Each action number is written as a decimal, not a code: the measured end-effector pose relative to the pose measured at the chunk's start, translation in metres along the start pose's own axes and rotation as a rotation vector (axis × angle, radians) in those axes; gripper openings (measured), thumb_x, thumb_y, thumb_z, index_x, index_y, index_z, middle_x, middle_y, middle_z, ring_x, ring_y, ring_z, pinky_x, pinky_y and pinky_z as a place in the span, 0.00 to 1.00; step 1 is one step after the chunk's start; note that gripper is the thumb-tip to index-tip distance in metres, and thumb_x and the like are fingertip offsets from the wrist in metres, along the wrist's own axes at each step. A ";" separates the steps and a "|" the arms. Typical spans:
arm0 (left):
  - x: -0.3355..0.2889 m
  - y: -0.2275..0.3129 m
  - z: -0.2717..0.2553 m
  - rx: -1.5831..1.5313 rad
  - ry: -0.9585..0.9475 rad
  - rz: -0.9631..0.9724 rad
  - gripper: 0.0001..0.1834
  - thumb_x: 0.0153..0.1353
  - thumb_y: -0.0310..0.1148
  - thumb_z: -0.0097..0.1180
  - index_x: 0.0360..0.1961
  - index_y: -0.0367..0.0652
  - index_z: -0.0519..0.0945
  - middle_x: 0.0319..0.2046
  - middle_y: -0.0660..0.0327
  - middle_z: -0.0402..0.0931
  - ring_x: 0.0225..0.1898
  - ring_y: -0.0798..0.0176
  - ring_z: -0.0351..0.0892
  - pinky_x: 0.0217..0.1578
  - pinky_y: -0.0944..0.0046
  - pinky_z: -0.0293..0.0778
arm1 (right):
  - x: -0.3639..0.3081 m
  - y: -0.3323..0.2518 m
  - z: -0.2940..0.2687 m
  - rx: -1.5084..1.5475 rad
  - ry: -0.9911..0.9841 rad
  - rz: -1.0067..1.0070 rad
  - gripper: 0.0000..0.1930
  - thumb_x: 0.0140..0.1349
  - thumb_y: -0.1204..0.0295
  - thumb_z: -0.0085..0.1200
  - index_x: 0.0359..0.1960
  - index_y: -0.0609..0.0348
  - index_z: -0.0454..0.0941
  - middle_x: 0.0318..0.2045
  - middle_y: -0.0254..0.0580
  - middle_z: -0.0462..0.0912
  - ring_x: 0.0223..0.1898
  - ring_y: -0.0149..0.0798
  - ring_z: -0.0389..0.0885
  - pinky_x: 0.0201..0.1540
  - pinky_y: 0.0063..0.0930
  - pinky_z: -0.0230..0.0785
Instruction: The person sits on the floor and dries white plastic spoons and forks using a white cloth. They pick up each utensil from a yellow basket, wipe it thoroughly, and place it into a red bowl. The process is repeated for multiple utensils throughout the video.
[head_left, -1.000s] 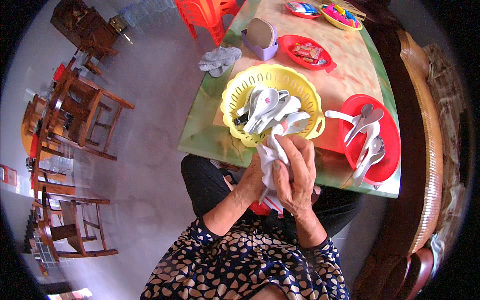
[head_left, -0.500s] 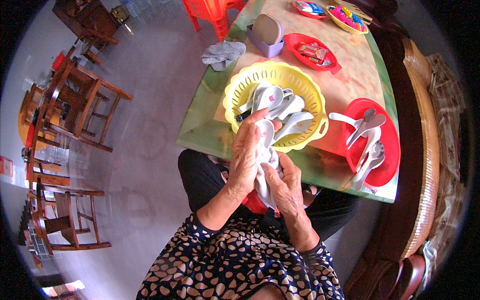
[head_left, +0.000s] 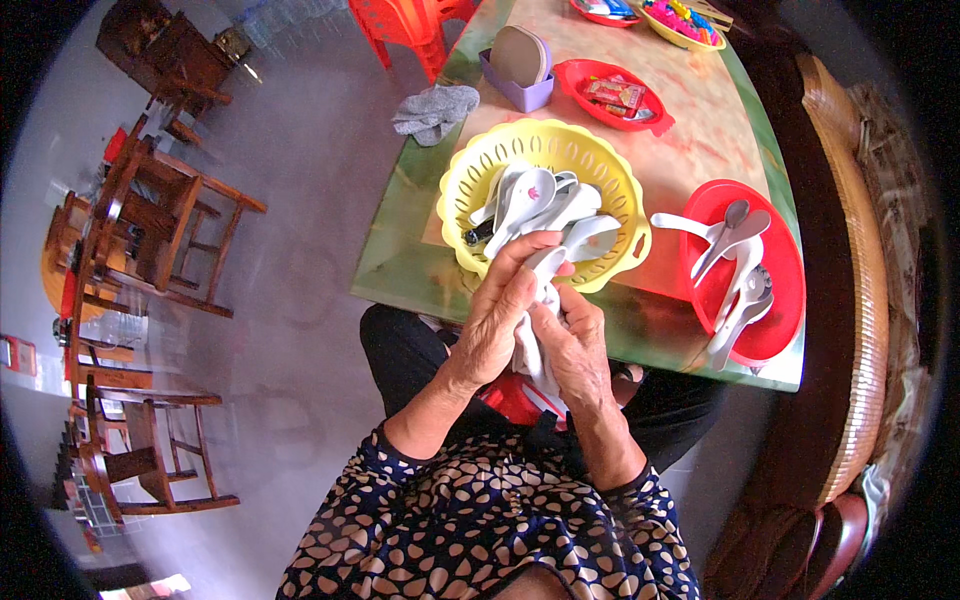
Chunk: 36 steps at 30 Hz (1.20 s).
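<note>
Just in front of the yellow basket, my left hand (head_left: 490, 325) is closed around a white soup spoon (head_left: 546, 264), its bowl showing between the fingers. My right hand (head_left: 577, 352) pinches a white cloth (head_left: 528, 355) against the spoon's handle, which is hidden by cloth and fingers. Several white soup spoons (head_left: 530, 192) lie piled in the scalloped yellow basket (head_left: 628, 180), some with a small pink mark inside the bowl. To the right, more white and metal spoons (head_left: 742, 290) rest in a red oval tray (head_left: 785, 320), one handle sticking out over its left rim.
Farther back on the table (head_left: 705, 100) stand a purple holder (head_left: 520, 95) with round-topped pieces and a red dish (head_left: 652, 105) of small packets. A grey cloth (head_left: 435, 112) hangs at the left edge. Wooden chairs (head_left: 150, 445) stand left, an orange plastic stool (head_left: 410, 30) behind.
My left fingers have curled farther over the spoon, and its bowl has turned and come nearer me. Both hands keep their hold on spoon and cloth. The whole view has shifted slightly.
</note>
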<state>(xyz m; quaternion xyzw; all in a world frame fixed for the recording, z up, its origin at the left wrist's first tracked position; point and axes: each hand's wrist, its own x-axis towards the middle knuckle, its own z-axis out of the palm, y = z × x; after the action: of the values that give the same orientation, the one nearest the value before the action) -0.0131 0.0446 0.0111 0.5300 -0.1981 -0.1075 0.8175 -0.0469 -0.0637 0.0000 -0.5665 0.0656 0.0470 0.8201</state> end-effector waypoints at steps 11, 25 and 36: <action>0.013 0.005 0.007 0.084 0.195 0.054 0.24 0.68 0.49 0.39 0.58 0.47 0.59 0.46 0.50 0.72 0.48 0.60 0.71 0.48 0.62 0.67 | -0.022 0.008 -0.008 0.150 -0.150 0.141 0.13 0.61 0.68 0.50 0.43 0.66 0.74 0.27 0.35 0.79 0.23 0.25 0.74 0.24 0.19 0.67; 0.077 -0.017 -0.038 0.524 0.294 0.168 0.16 0.68 0.40 0.44 0.50 0.40 0.66 0.40 0.59 0.73 0.38 0.71 0.69 0.40 0.70 0.68 | -0.039 0.016 -0.038 -0.028 -0.288 0.186 0.10 0.58 0.70 0.53 0.38 0.62 0.77 0.26 0.31 0.79 0.25 0.23 0.74 0.29 0.19 0.67; 0.110 -0.048 -0.034 1.147 0.125 0.320 0.12 0.63 0.32 0.50 0.44 0.37 0.73 0.37 0.55 0.71 0.42 0.58 0.71 0.46 0.62 0.67 | -0.039 0.032 -0.058 0.080 -0.217 0.246 0.11 0.57 0.70 0.54 0.40 0.63 0.77 0.26 0.30 0.80 0.25 0.22 0.73 0.29 0.18 0.67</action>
<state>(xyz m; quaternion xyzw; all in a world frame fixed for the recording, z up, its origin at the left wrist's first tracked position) 0.1022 0.0107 -0.0220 0.8556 -0.2532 0.1726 0.4172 -0.0934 -0.1069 -0.0436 -0.5127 0.0472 0.2054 0.8323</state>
